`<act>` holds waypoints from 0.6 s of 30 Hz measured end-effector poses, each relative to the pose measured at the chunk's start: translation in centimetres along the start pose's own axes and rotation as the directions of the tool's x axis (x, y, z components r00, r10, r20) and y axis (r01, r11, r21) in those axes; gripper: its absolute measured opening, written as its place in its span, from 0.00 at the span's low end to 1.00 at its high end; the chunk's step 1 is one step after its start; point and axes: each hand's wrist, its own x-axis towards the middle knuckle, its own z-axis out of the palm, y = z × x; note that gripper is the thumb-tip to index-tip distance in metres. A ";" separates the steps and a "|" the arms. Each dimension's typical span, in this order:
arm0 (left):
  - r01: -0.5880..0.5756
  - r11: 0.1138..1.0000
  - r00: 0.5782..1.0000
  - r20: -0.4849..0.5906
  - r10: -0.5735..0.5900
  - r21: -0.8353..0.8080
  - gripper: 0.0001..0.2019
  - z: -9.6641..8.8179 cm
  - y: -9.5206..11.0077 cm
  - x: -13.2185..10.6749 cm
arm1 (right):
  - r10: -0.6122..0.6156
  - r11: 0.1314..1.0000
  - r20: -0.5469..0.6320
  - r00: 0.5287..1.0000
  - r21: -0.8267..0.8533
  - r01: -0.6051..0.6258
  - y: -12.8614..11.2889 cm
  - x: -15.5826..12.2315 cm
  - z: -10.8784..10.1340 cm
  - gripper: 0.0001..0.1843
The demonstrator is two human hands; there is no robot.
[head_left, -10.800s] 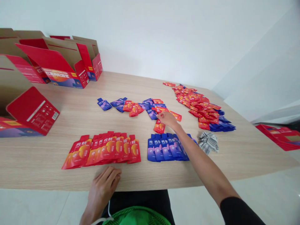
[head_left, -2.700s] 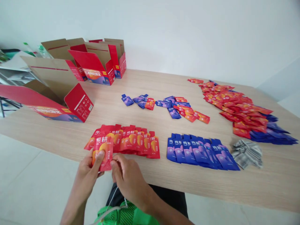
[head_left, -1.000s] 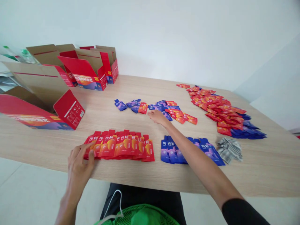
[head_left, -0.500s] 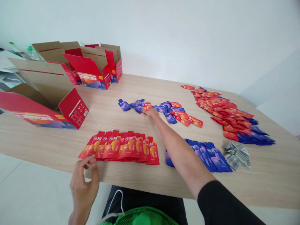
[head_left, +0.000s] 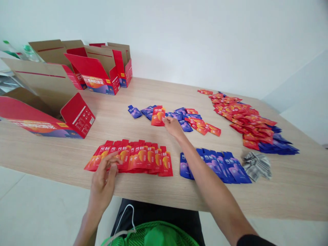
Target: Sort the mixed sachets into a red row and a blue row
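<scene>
- Hands: two, a left hand (head_left: 104,179) and a right hand (head_left: 173,125).
- Cardboard boxes: three open, one near box (head_left: 43,106) and two far boxes (head_left: 98,73) (head_left: 123,65).
- Red pouch held in the right grip: one (head_left: 158,115).
- Fanned rows at the tabletop (head_left: 153,198) front: two, a red row (head_left: 133,158) and a blue row (head_left: 217,165); single pouches overlap too much to count.
- Loose scatter (head_left: 189,118): one.
- Large heap (head_left: 251,119): one.
- Striped cloth (head_left: 256,165): one.

Glossy foil-like red sachets (head_left: 130,158), matt wood-grain table (head_left: 282,198), cardboard boxes (head_left: 99,73), striped cloth (head_left: 256,165)
</scene>
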 end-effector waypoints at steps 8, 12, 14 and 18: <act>0.249 0.967 0.967 0.037 -0.251 0.053 0.33 0.3 1.9 0.6 | -0.338 0.832 0.227 0.913 0.526 0.177 -4.9 -16.4 5.8 0.12; 0.184 0.932 0.980 0.020 -0.200 0.312 0.29 -1.3 2.1 1.5 | -0.295 0.917 0.294 0.909 0.354 0.184 -5.9 -18.7 6.6 0.14; 0.182 0.884 0.978 0.009 -0.206 0.431 0.27 -1.6 1.8 2.4 | -0.283 0.934 0.288 0.915 0.300 0.194 -5.5 -19.2 6.1 0.17; 0.109 0.738 0.984 0.035 -0.177 0.666 0.23 -0.9 0.3 4.2 | -0.267 0.918 0.232 0.936 0.358 0.173 -4.0 -20.6 4.4 0.17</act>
